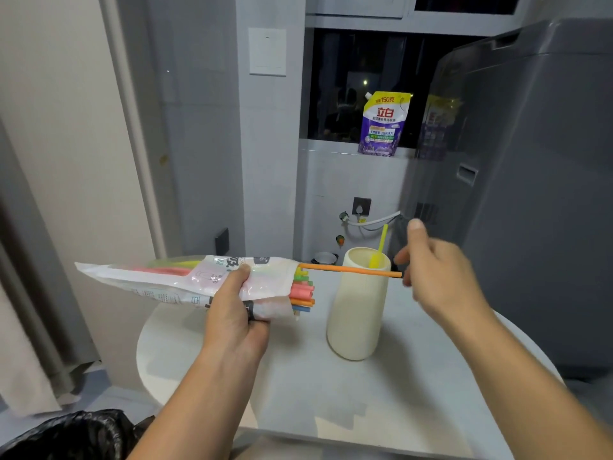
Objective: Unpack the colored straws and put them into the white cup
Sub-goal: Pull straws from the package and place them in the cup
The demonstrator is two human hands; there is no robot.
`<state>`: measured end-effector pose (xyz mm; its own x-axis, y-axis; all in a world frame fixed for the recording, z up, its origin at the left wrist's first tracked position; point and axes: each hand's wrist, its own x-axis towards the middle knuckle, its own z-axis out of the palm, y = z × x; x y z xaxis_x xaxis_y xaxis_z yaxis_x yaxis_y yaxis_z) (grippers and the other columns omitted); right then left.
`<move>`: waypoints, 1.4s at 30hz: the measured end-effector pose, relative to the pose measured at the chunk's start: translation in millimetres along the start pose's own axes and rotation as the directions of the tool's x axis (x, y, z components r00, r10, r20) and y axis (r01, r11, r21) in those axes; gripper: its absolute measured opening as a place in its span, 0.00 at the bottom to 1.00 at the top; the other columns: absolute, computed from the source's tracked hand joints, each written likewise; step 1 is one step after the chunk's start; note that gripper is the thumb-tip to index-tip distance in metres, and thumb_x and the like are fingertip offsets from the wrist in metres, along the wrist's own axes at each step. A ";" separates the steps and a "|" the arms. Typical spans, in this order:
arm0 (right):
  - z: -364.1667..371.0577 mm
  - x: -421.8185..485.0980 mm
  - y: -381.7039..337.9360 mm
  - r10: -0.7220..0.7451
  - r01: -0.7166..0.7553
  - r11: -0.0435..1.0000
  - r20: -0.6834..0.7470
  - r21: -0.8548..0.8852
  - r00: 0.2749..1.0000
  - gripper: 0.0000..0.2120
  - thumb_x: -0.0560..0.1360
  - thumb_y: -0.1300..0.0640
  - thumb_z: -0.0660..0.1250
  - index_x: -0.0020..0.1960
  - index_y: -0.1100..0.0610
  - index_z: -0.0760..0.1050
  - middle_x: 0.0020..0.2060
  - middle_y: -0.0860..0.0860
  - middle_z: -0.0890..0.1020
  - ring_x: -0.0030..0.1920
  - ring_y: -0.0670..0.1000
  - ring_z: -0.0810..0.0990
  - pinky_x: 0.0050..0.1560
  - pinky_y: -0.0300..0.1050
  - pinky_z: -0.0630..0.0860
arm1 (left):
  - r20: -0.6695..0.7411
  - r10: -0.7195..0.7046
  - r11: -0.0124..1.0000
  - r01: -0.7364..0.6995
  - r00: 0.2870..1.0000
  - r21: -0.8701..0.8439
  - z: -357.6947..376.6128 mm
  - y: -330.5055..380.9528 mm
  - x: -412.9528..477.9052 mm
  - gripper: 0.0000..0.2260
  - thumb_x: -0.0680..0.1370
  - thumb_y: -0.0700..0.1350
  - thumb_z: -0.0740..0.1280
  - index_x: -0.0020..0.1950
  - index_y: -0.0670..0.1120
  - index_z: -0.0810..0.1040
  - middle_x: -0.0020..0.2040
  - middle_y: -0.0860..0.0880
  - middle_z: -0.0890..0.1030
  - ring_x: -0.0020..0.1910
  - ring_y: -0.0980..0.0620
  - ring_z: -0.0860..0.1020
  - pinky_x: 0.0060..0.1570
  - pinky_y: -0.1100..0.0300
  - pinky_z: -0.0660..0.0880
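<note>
Straw packet, clear printed plastic, gripped around its middle by our left hand, fingers wrapped under and thumb on top. It lies level above the left edge of the round white table, open mouth toward the cup, with green, pink and orange straw ends poking out. Orange straw, one, level, its left end at the packet's mouth, its right end pinched in the fingertips of our right hand, which is blurred. The straw crosses in front of the rim of the white cup; we cannot tell whether it touches. The cup stands upright toward the table's back, well in from the edges. Yellow straw, one, leaning inside the cup. We note bare tabletop on the near side of the cup, a grey washing machine close on the right, a detergent pouch on the sill behind, and a black bin bag low left.
</note>
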<state>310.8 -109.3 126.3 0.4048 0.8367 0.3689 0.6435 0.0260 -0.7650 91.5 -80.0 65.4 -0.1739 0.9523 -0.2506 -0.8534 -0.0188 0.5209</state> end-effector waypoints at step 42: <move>44.9 -69.9 8.0 0.125 -0.211 0.846 0.203 0.489 0.971 0.22 0.80 0.44 0.62 0.36 0.60 0.72 0.24 0.46 0.73 0.27 0.48 0.69 0.33 0.44 0.65 | 0.006 -0.051 0.998 0.050 0.999 0.047 -2.1 -22.5 -26.1 0.15 0.80 0.37 0.72 0.67 0.41 0.80 0.62 0.43 0.86 0.49 0.49 0.87 0.46 0.53 0.86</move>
<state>258.5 -143.0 70.8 0.3416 0.9269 0.1553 0.1411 0.1128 -0.9835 114.2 -105.1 58.5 -0.1276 0.9538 -0.2721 -0.8373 0.0435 0.5451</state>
